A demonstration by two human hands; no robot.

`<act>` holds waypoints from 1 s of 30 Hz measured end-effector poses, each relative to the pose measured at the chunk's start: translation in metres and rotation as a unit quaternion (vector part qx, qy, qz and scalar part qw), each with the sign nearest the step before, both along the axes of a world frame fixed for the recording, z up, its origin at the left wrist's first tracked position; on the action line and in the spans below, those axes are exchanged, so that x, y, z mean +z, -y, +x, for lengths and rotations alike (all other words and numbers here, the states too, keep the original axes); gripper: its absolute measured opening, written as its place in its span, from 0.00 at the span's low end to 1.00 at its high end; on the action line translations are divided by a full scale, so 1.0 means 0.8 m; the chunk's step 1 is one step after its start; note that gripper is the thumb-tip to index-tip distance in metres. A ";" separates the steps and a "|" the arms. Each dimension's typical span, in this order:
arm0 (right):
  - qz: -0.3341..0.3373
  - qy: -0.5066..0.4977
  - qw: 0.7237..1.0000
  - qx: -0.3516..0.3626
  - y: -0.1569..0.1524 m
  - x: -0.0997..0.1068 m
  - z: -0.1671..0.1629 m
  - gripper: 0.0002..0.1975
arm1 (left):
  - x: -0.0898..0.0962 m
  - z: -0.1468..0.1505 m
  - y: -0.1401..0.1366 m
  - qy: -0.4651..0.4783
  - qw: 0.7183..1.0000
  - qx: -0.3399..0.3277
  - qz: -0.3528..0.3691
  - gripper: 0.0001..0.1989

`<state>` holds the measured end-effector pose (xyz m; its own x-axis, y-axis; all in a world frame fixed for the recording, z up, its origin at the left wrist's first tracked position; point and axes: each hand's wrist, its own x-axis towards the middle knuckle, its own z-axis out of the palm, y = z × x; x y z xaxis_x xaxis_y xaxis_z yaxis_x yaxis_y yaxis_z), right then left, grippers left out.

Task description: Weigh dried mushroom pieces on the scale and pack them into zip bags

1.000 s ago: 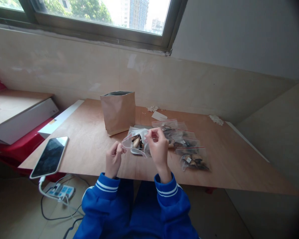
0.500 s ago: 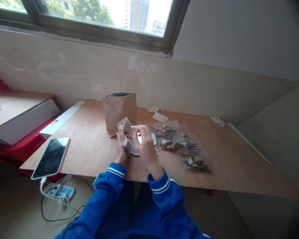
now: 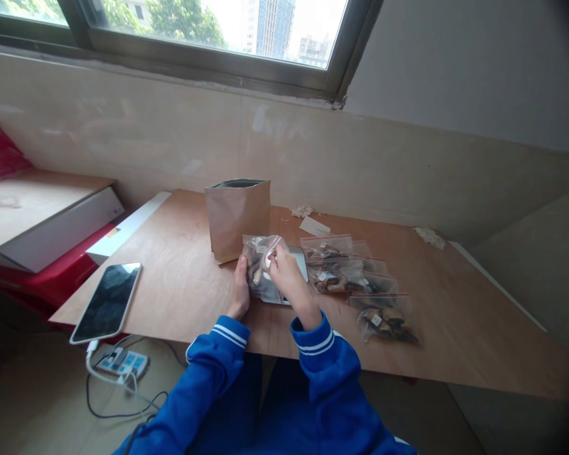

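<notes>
A clear zip bag (image 3: 256,248) with brown dried pieces inside and a small white label is between my hands. My left hand (image 3: 239,289) holds its left side, fingers partly behind the plastic. With closed fingers, my right hand (image 3: 287,268) pinches the red-lined edge of the bag. Beneath the bag and my right hand lies a flat white device (image 3: 299,255), mostly covered. Just behind stands an upright brown paper pouch (image 3: 238,218), its top open. To the right, several filled zip bags (image 3: 386,316) lie overlapping on the table.
A phone (image 3: 107,302) on a charging cable lies at the wooden table's (image 3: 180,284) left edge. A white card (image 3: 315,226) and crumpled scraps (image 3: 302,212) are near the wall. A power strip (image 3: 123,362) with cables sits below.
My right hand has gone from loose, lifted fingers to pinching the bag's edge. The bag has turned, its red-lined edge now toward my right hand. The view has shifted slightly.
</notes>
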<state>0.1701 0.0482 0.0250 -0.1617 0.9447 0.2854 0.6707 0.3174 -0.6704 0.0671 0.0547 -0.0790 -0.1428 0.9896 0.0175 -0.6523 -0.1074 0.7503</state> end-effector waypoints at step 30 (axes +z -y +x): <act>-0.119 0.001 0.931 0.344 -0.055 -0.029 0.006 0.18 | 0.001 -0.008 -0.003 -0.043 0.992 0.078 -0.090 0.11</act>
<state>0.1753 0.0923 0.0017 -0.7523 0.6540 0.0795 0.3649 0.5141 -0.7762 0.0609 0.0573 -0.0782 -0.3000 0.9438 -0.1389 -0.5714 -0.0612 0.8184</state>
